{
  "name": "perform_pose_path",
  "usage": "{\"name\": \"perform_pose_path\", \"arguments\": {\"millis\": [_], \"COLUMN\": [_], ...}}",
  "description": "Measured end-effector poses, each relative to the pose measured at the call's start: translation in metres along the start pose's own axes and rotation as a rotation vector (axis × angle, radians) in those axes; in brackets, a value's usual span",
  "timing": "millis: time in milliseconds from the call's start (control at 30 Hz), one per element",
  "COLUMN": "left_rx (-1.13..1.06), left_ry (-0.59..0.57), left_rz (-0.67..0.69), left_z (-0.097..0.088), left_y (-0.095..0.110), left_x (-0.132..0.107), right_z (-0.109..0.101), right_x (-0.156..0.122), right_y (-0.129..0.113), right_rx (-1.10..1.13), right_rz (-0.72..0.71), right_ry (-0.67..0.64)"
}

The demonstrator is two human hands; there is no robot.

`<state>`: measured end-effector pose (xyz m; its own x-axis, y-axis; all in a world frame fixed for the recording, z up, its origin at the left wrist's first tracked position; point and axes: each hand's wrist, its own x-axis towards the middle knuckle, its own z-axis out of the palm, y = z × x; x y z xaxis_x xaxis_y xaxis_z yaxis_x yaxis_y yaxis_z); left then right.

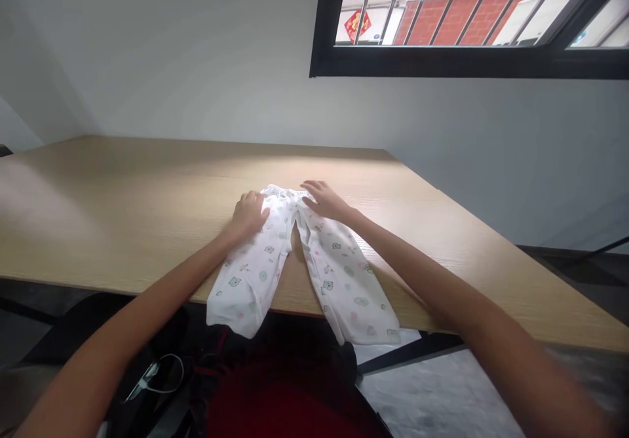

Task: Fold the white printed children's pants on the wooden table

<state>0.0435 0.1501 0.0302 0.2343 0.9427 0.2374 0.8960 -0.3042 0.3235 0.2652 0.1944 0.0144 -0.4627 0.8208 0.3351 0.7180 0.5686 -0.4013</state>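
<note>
A small pair of white baby trousers (pixel 339 274) with pastel prints lies flat on the wooden table (pixel 122 208), waistband away from me, both leg ends hanging over the near edge. My left hand (pixel 249 215) rests on the left hip of the trousers, fingers curled down onto the cloth. My right hand (pixel 324 200) lies flat on the right side of the waistband with fingers stretched out.
The table reaches far to the left and back to a white wall. A black-framed barred window (pixel 466 25) sits above right. Below the table edge are a dark chair or bag (pixel 147 372) with a white cable and my red clothing (pixel 280 398).
</note>
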Motion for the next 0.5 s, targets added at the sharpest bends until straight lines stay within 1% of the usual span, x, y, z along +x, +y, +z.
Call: {"name": "perform_pose_path", "arguments": {"millis": [67,100,167,200,267,367,433,467,500], "left_rx": [-0.015,-0.027,-0.044,-0.034,0.026,0.155,0.198,0.202,0.192], "left_ry": [-0.110,-0.168,-0.248,-0.266,-0.270,-0.228,-0.177,-0.153,-0.140], "left_rz": [0.135,0.188,0.253,0.279,0.336,0.421,0.427,0.419,0.403], "left_z": [-0.006,-0.008,-0.009,-0.008,-0.007,-0.009,-0.015,-0.020,-0.025], "left_y": [0.003,0.004,0.004,0.003,0.002,0.003,0.007,0.010,0.014], "left_x": [-0.026,-0.037,-0.060,-0.072,-0.102,-0.158,-0.191,-0.201,-0.207], "right_z": [0.005,0.009,0.021,0.029,0.046,0.066,0.072,0.071,0.067], "right_x": [-0.014,-0.019,-0.019,-0.014,0.004,0.042,0.063,0.068,0.071], "right_y": [-0.027,-0.041,-0.061,-0.067,-0.066,-0.048,-0.036,-0.032,-0.029], "right_rx": [-0.021,0.005,0.049,0.048,-0.012,-0.155,-0.170,-0.133,-0.066], "right_rz": [-0.228,-0.308,-0.426,-0.463,-0.487,-0.449,-0.415,-0.389,-0.347], "right_ry": [-0.092,-0.160,-0.293,-0.343,-0.391,-0.351,-0.326,-0.328,-0.332]}}
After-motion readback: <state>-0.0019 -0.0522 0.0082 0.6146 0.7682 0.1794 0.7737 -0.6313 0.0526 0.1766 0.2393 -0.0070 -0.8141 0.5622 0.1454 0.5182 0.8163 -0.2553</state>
